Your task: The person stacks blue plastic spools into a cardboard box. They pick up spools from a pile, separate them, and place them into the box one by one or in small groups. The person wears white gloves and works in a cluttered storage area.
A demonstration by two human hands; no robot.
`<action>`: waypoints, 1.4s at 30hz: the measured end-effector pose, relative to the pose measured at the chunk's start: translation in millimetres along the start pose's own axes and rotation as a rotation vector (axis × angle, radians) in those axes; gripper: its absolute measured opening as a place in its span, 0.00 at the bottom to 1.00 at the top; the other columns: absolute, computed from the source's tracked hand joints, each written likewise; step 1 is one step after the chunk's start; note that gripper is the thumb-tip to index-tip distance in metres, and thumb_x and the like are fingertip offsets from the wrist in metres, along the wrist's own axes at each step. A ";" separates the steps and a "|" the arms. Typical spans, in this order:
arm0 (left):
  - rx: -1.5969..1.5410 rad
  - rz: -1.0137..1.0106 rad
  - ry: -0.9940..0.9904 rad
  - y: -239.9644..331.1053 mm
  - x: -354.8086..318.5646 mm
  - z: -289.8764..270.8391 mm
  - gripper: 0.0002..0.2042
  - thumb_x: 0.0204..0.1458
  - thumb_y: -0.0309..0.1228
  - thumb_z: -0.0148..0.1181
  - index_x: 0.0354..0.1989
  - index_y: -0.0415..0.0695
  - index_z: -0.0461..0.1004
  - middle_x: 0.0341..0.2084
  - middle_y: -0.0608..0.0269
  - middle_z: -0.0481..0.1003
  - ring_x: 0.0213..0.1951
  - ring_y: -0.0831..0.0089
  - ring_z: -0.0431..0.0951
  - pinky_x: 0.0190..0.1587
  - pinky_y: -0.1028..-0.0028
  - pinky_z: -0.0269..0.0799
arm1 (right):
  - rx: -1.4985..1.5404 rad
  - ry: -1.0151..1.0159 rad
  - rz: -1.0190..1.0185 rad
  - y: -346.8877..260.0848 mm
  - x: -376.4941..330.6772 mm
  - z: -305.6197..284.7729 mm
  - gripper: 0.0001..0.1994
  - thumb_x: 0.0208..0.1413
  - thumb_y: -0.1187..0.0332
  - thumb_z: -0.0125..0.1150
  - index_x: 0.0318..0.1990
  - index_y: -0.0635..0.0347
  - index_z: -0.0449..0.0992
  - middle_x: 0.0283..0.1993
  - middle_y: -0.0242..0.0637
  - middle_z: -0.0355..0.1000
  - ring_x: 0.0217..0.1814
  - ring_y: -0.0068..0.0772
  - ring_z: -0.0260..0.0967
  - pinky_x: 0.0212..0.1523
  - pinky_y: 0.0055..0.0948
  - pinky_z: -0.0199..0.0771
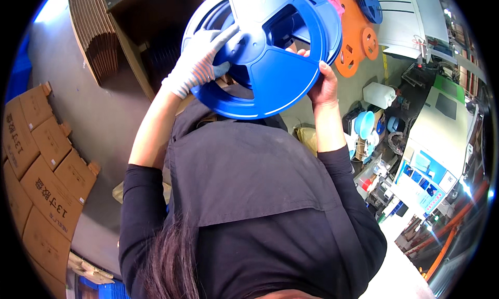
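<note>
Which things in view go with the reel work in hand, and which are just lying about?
In the job:
- blue reel
- left hand, gloved, on its hub
- right hand, bare, holding its rim

Apparently lying about:
- stacked boxes
- blue basin
- white container

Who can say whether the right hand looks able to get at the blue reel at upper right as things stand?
Probably not yet: the right hand grips the held blue reel by its rim. Freed, its way to the far blue reel seems open; distance is unclear.
</note>
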State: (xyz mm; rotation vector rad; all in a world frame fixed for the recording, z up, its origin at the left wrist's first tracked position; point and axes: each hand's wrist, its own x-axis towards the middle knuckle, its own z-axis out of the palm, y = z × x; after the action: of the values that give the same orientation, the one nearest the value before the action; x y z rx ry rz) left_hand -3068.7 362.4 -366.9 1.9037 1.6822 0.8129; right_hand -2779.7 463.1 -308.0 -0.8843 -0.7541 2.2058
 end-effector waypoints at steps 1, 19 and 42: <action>-0.094 -0.054 0.024 -1.9 -2.5 -2.0 0.40 0.38 0.24 0.64 0.66 0.53 0.58 0.51 0.50 0.69 0.53 0.52 0.69 0.56 0.65 0.66 | -0.023 -0.068 -0.032 3.8 1.0 0.5 0.24 0.48 0.57 0.65 0.48 0.66 0.72 0.53 0.44 0.69 0.65 0.51 0.59 0.66 0.47 0.55; -2.477 -0.071 0.235 11.3 -81.0 -4.4 0.34 0.50 0.52 0.59 0.60 0.42 0.62 0.51 0.48 0.70 0.58 0.50 0.68 0.60 0.51 0.64 | -0.159 0.103 -0.059 0.4 -25.8 -1.7 0.17 0.42 0.72 0.56 0.43 0.68 0.71 0.51 0.48 0.69 0.66 0.50 0.58 0.69 0.46 0.50; -2.460 -0.291 0.481 7.9 -86.8 -7.8 0.37 0.49 0.52 0.56 0.65 0.44 0.56 0.55 0.50 0.68 0.55 0.53 0.70 0.60 0.51 0.64 | -0.062 0.103 -0.251 4.3 -31.0 -7.5 0.16 0.41 0.70 0.59 0.40 0.62 0.71 0.47 0.43 0.70 0.67 0.53 0.56 0.69 0.51 0.48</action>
State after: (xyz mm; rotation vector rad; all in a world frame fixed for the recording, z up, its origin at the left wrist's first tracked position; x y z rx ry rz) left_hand -3074.8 275.2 -366.5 -0.2927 0.0695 1.7344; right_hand -2757.9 439.9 -303.7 -0.8749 -0.8390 1.9128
